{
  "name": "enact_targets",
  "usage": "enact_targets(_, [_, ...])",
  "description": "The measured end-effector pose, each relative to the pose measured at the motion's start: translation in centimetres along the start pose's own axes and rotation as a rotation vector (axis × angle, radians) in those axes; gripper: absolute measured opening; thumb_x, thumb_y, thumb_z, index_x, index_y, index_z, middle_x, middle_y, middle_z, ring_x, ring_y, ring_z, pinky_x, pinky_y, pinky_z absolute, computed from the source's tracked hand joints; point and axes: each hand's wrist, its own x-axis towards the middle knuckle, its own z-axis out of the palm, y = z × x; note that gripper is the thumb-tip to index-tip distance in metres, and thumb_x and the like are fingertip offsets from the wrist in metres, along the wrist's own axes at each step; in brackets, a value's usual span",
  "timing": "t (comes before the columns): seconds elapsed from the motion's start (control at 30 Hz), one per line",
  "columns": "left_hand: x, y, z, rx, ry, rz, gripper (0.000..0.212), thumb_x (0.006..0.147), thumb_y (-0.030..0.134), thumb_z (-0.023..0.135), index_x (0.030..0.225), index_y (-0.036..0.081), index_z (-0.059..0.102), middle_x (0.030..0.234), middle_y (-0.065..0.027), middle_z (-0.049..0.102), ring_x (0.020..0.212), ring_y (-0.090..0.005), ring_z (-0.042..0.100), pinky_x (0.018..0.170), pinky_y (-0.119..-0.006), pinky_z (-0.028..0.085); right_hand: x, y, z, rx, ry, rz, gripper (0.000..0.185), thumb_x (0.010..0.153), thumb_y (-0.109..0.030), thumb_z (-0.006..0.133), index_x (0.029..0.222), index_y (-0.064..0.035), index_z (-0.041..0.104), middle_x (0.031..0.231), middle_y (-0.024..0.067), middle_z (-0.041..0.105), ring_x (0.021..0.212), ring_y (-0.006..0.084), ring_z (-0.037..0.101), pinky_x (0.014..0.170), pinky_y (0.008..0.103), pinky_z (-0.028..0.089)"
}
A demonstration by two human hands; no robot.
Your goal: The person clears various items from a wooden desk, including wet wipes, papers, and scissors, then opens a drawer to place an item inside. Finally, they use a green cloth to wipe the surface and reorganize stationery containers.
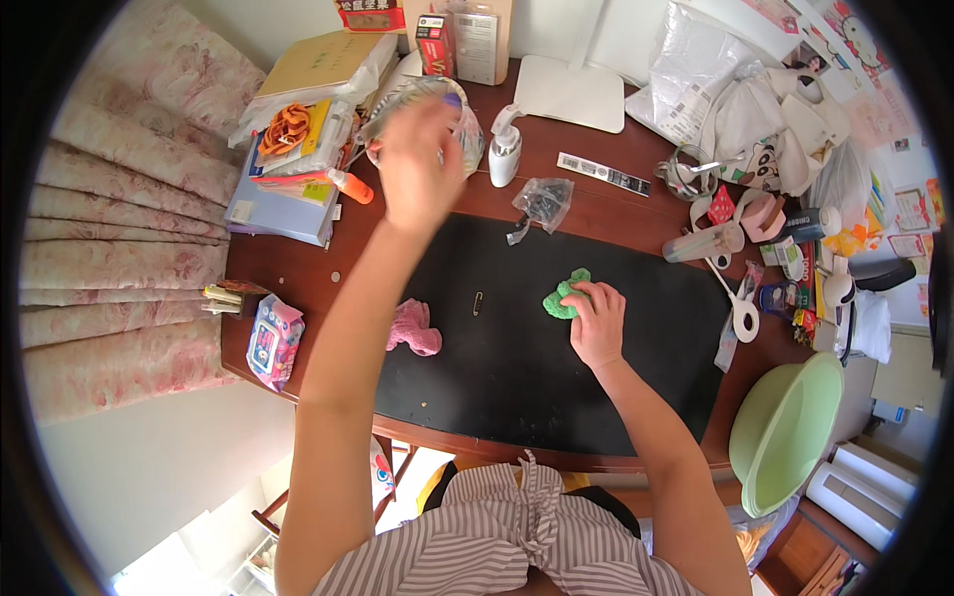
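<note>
My left hand (425,164) is raised, blurred, in front of a round patterned basket (471,138) at the back left of the desk; whether its fingers hold anything is not clear. My right hand (598,320) grips a crumpled green cloth (560,299) on the black desk mat (522,372). A crumpled pink cloth (417,328) lies on the mat's left part, below my left forearm. Between the two cloths lies a small safety pin (477,303). Behind the mat stands a white spray bottle (504,156), near a crumpled clear plastic bag (545,203) with dark contents.
A pack of wipes (276,343) stands at the left edge, and stacked folders (279,201) lie behind it. An orange spray bottle (352,186) is beside them. At the right are a glass jar (686,175), a clear cylinder (704,243), a white tape roll (745,320) and a green basin (782,439).
</note>
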Motion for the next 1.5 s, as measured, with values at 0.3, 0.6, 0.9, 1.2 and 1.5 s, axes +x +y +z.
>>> enact_targets(0.3, [-9.2,6.4,7.6,0.203,-0.735,-0.399,0.058,0.079,0.025,0.078,0.128,0.006,0.054,0.125,-0.0111,0.057,0.110,-0.0340,0.058,0.087,-0.044,0.053,0.2,-0.3,0.3,0.039,0.009,0.003,0.037,0.066,0.001,0.065,0.097,-0.0189,0.063,0.112,-0.0012,0.058,0.107,0.0293,0.053,0.092,0.0443,0.040])
enact_targets(0.6, [-11.2,5.2,11.0,-0.094,-0.618,-0.784,0.045,0.078,0.020,0.076,0.119,0.009,0.062,0.097,-0.0121,0.068,0.096,-0.0291,0.067,0.081,-0.040,0.055,-0.1,0.0,0.0,0.052,0.014,0.019,0.036,0.066,0.000,0.067,0.097,-0.0193,0.063,0.112,-0.0017,0.058,0.106,0.0286,0.053,0.092,0.0438,0.040])
enact_targets(0.9, [-6.1,3.5,8.0,-0.128,-0.807,-0.710,0.030,0.077,0.017,0.069,0.101,-0.001,0.071,0.071,-0.0095,0.070,0.054,-0.0195,0.066,0.056,-0.033,0.054,0.0,0.0,0.0,0.064,0.020,0.001,0.036,0.066,-0.001,0.068,0.097,-0.0199,0.064,0.112,-0.0016,0.058,0.107,0.0285,0.053,0.092,0.0437,0.040])
enact_targets(1.2, [-3.7,3.5,1.8,-0.109,-1.326,-0.850,0.021,0.075,0.018,0.074,0.091,0.004,0.074,0.080,-0.0099,0.070,0.063,-0.0208,0.069,0.063,-0.034,0.060,-0.2,-0.1,0.2,0.052,0.025,-0.002,0.037,0.067,0.000,0.067,0.097,-0.0197,0.063,0.112,-0.0019,0.058,0.107,0.0283,0.052,0.092,0.0434,0.040])
enact_targets(1.5, [-6.9,2.5,3.2,-0.316,-1.194,-0.971,0.024,0.085,0.017,0.070,0.096,-0.004,0.072,0.088,-0.0077,0.069,0.068,-0.0140,0.064,0.058,-0.028,0.055,-0.3,0.3,0.1,0.046,0.018,0.004,0.037,0.067,0.001,0.067,0.098,-0.0199,0.063,0.113,-0.0020,0.058,0.108,0.0285,0.052,0.092,0.0436,0.040])
